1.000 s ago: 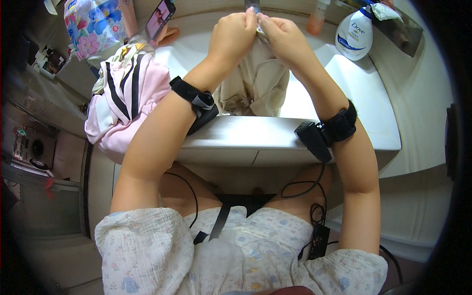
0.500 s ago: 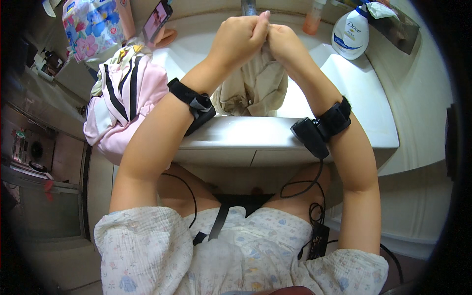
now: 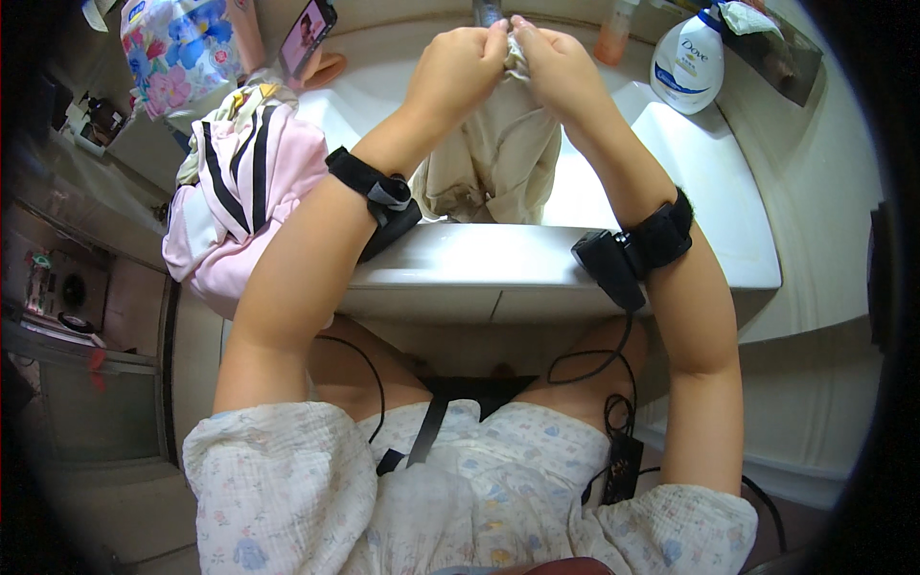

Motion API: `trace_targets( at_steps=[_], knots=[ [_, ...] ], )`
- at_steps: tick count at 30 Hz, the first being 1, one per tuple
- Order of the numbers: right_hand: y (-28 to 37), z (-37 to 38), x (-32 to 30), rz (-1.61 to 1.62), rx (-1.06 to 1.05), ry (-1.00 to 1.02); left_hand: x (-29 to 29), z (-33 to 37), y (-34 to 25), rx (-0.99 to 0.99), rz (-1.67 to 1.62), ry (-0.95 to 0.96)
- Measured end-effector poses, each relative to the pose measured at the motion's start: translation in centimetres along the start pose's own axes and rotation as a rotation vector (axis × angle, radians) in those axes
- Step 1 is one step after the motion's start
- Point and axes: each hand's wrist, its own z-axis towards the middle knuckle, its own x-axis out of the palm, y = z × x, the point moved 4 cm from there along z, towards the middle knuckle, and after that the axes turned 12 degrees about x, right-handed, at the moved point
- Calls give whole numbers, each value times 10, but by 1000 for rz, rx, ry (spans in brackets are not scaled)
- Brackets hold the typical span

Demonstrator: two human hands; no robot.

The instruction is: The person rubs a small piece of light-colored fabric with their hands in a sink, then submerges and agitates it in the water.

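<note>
A beige garment (image 3: 494, 153) hangs in folds from both hands into the white sink (image 3: 450, 257); its kind I cannot make out. My left hand (image 3: 458, 75) is closed on its bunched upper edge. Right beside it, my right hand (image 3: 563, 79) pinches the same edge, thumbs uppermost and close together. A short strip of cloth shows between the two hands. The metal faucet (image 3: 488, 11) is just beyond my fingertips. The lower folds of the garment rest near the basin's front wall.
Pink clothing (image 3: 287, 163) with black stripes is heaped at the sink's left. Behind it stand a flowered package (image 3: 196, 48) and a propped phone (image 3: 307, 36). A white pump bottle (image 3: 688, 65) and an orange-tinted bottle (image 3: 613, 34) stand at the back right.
My hands have moved slightly apart, so the bunched cloth edge now shows between them. The right hand has shifted a little to the right, and the garment hangs more spread out.
</note>
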Motion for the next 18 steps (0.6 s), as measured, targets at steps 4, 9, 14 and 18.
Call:
trace_targets(
  at_steps=[4, 9, 14, 18],
  knots=[
    [-12, 7, -11, 2, 71, -46, 6, -1, -2, 65, -83, 19],
    [-16, 3, -10, 15, 154, -32, 4, -3, -25, 232, -96, 92],
    [-16, 0, 5, 2, 96, 109, -6, -2, -29, 295, -43, -68],
    [-11, -3, 6, -31, 179, 144, -11, 1, -16, 164, 82, -133]
  ],
)
